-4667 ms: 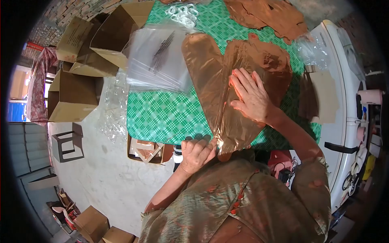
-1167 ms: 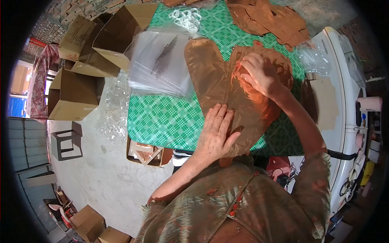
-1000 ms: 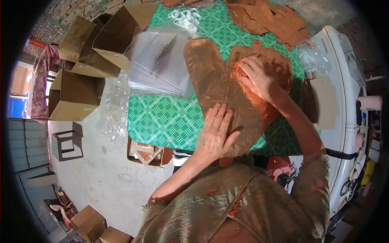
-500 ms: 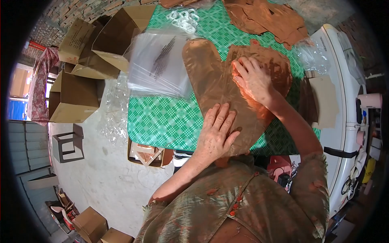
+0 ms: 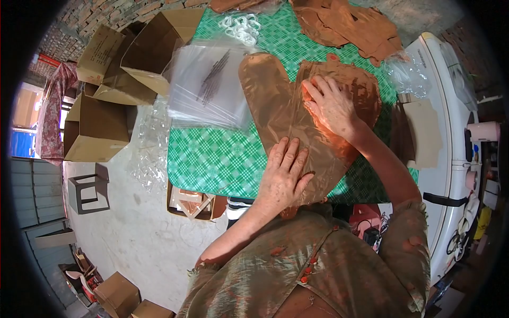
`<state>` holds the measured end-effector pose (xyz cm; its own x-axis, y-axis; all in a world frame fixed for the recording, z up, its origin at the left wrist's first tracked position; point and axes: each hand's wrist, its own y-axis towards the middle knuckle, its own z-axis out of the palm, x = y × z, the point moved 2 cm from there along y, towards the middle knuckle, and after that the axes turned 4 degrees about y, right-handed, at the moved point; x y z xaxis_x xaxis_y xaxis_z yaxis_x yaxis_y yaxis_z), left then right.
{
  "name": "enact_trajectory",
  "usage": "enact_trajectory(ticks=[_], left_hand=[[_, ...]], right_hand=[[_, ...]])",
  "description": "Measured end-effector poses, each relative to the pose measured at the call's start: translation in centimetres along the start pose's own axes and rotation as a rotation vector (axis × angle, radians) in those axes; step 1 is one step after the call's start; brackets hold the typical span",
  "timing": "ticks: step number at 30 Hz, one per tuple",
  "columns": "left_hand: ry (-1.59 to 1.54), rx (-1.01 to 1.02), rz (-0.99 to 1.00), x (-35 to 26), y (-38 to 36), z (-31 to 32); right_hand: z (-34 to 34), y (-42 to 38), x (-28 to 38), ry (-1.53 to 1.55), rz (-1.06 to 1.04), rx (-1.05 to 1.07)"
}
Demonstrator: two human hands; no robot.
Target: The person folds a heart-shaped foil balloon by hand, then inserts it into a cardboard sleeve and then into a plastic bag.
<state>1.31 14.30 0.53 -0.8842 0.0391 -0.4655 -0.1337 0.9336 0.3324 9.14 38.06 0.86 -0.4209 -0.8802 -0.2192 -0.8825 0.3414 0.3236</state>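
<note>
A shiny copper-coloured foil piece (image 5: pixel 262 90), with rounded lobes at its top, lies flat on the green checked tablecloth (image 5: pixel 212 159) and reaches the table's near edge. My left hand (image 5: pixel 283 172) rests palm down on its lower part, fingers spread. Farther right, my right hand (image 5: pixel 331 106) presses on the right lobe, where the foil is wrinkled and bright orange beneath the fingers, which are slightly bent and apart. Left of the foil lies a stack of clear plastic bags (image 5: pixel 204 87) with dark print, touching the foil's left side.
White ribbon loops (image 5: pixel 241 27) and more copper foil pieces (image 5: pixel 350 26) lie at the table's far side. Crumpled clear plastic (image 5: pixel 408 74) sits at the right on a white appliance (image 5: pixel 437 127). Open cardboard boxes (image 5: pixel 101 127) and a grey stool (image 5: pixel 87 193) stand on the left.
</note>
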Motion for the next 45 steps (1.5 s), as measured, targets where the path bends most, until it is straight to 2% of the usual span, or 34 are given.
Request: enact_trajectory(ticks=[5, 8, 11, 20, 23, 26, 30, 37, 40, 43, 44, 45], left_hand=[[-0.006, -0.011, 0.002, 0.1, 0.1, 0.0], [-0.012, -0.012, 0.005, 0.1, 0.1, 0.0], [-0.010, -0.020, 0.003, 0.0, 0.2, -0.1], [-0.020, -0.027, -0.005, 0.1, 0.1, -0.1], [-0.016, -0.025, -0.004, 0.1, 0.1, 0.0], [-0.009, -0.022, -0.002, 0.1, 0.1, 0.1], [-0.001, -0.018, 0.003, 0.0, 0.2, 0.0], [0.005, -0.022, 0.009, 0.2, 0.1, 0.3], [-0.119, -0.079, -0.038, 0.5, 0.1, 0.0], [-0.249, -0.190, -0.170, 1.1, 0.8, -2.2], [-0.296, -0.189, -0.257, 1.8, 0.5, -2.4], [-0.482, -0.172, -0.377, 2.6, 0.1, -2.7]], right_hand=[[-1.1, -0.6, 1.5, 0.243, -0.021, -0.042], [-2.1, -0.9, 2.5, 0.411, -0.141, 0.029], [-1.7, -1.3, 2.6, 0.444, -0.203, 0.052], [-1.3, -1.8, 2.2, 0.438, -0.211, 0.071], [-1.5, -1.8, 2.2, 0.427, -0.185, 0.099], [-1.8, -2.2, 2.3, 0.398, -0.053, 0.020], [-1.9, -3.1, 2.7, 0.339, 0.071, 0.081], [-0.3, -4.4, 3.1, 0.326, 0.118, 0.154], [-0.5, -4.4, 3.0, 0.331, 0.119, 0.155], [-0.6, -4.4, 3.2, 0.333, 0.131, 0.158], [-0.6, -4.4, 3.2, 0.333, 0.136, 0.159], [-0.6, -4.4, 3.3, 0.333, 0.140, 0.164]])
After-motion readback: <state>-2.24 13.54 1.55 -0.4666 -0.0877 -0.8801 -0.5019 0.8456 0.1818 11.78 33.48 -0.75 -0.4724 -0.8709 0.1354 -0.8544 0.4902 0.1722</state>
